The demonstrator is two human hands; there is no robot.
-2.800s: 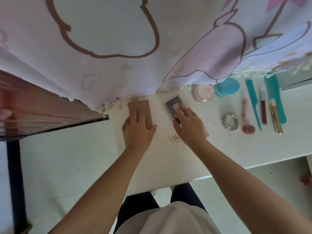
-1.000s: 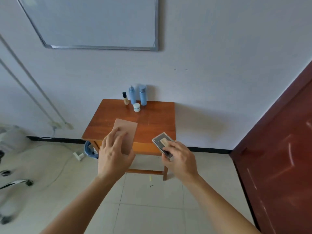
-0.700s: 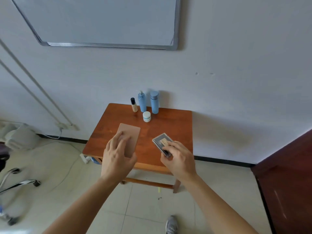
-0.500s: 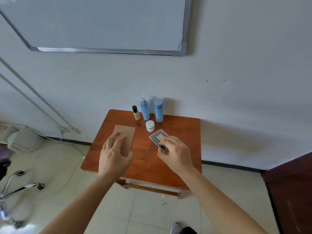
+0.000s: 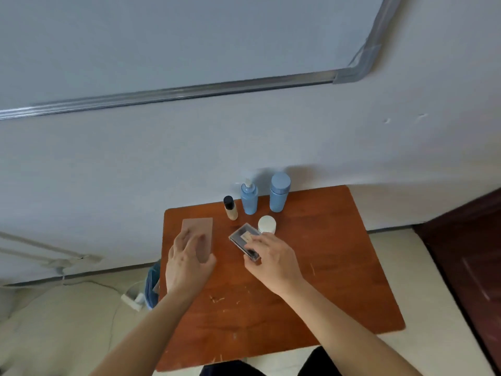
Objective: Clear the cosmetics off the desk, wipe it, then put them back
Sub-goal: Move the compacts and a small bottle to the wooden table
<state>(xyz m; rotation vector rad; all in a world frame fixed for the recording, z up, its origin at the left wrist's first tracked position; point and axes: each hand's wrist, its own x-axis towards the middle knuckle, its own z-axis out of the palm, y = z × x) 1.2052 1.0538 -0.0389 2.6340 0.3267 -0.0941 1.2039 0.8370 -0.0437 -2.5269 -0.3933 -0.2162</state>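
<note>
My left hand [image 5: 187, 263] grips a flat tan palette [image 5: 199, 231] from its near end, low over the left side of a small brown wooden table [image 5: 325, 280]. My right hand [image 5: 273, 260] grips a dark clear-lidded compact [image 5: 242, 238] just in front of a small white jar [image 5: 267, 224]. I cannot tell whether either item touches the tabletop. At the table's back edge stand a small foundation bottle with a black cap [image 5: 230, 208], a blue pump bottle [image 5: 249, 198] and a blue capped bottle [image 5: 279, 192].
The table stands against a white wall under a whiteboard [image 5: 189, 44]. A dark red door [image 5: 471, 253] is at the right. A blue bin [image 5: 152, 283] and a power strip with cable [image 5: 132, 299] lie on the floor at the table's left.
I turned from the white desk and walked to the wooden table with both items. Both hands are now over the tabletop, with the compact close to the white jar.
</note>
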